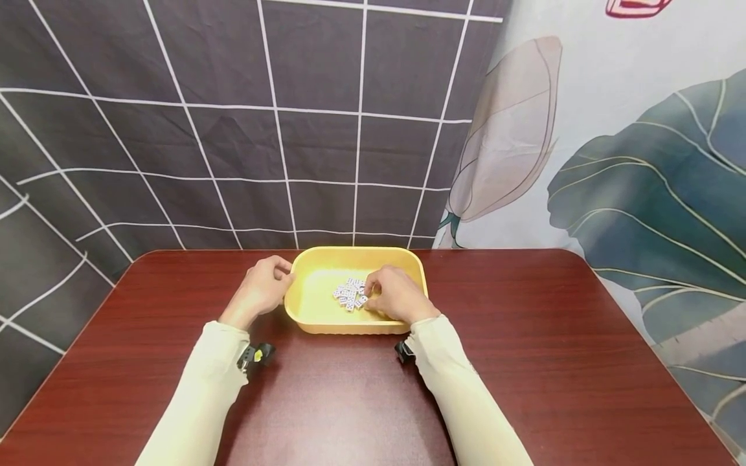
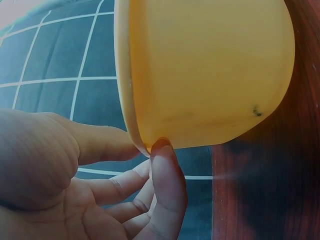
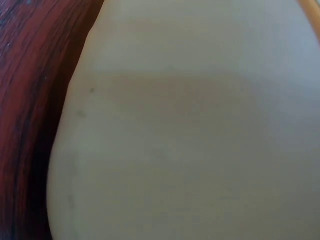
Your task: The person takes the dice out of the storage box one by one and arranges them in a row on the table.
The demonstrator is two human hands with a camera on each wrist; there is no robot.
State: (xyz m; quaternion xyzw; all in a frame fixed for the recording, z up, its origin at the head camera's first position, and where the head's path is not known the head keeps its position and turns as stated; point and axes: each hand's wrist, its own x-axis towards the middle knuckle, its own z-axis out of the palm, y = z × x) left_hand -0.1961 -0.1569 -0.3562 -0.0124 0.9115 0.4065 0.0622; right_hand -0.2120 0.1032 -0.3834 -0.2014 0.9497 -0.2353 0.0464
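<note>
A yellow plastic basin point(image 1: 352, 328) with rounded corners stands on the table, towards its back edge. Inside it lies a loose pile of small white dice point(image 1: 350, 294) with dark pips. My left hand point(image 1: 260, 288) pinches the basin's left rim; the left wrist view shows thumb and a finger point(image 2: 168, 185) meeting at the edge of the basin point(image 2: 215, 75). Over the basin's right wall reaches my right hand point(image 1: 399, 294), its fingers bent down at the right side of the dice. Whether a die is between them is hidden. Only the basin's pale wall point(image 3: 175, 125) fills most of the right wrist view.
The reddish-brown wooden table point(image 1: 553, 362) extends on both sides of the basin. Behind it hangs a dark cloth point(image 1: 233, 142) with white grid lines, and to the right a leaf-patterned cloth point(image 1: 653, 194). Both forearms wear cream sleeves, with a small dark device point(image 1: 256, 355) at the left wrist.
</note>
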